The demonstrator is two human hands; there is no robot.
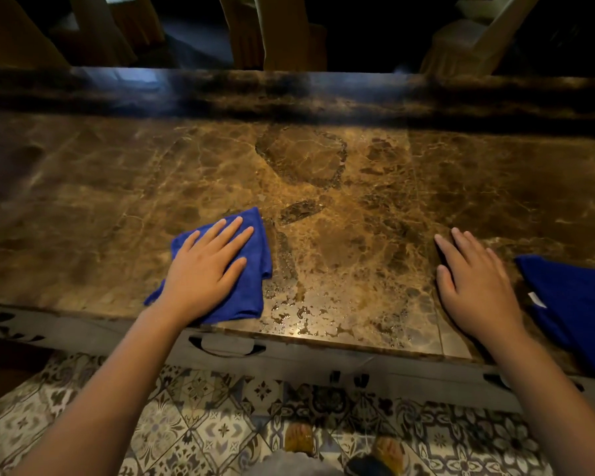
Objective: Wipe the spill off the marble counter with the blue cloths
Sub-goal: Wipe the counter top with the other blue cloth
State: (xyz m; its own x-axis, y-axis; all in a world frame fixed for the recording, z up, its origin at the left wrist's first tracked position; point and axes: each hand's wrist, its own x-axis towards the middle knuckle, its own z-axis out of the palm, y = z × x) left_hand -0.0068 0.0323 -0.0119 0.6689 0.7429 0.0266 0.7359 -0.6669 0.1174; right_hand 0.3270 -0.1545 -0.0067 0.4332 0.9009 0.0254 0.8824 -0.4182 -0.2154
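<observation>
The spill (299, 310) shows as beaded, patchy wet film on the marble counter (117, 173), thickest near the front edge at 6 o'clock, with a streak running up past the cloth's right side. One blue cloth (251, 269) lies folded just left of it, touching the wet patch at its right edge. The left hand (203, 269) presses it flat, fingers spread — nothing pinched. The right hand (474, 283) rests palm-down and open on bare marble at 3 o'clock of the spill, just beside the second blue cloth (574, 304), which hangs partly over the front edge. To wipe well, I judge the left hand should sweep toward 3 o'clock with even pressure, drawing liquid inward — not off the edge onto the tiled floor (203, 424).
</observation>
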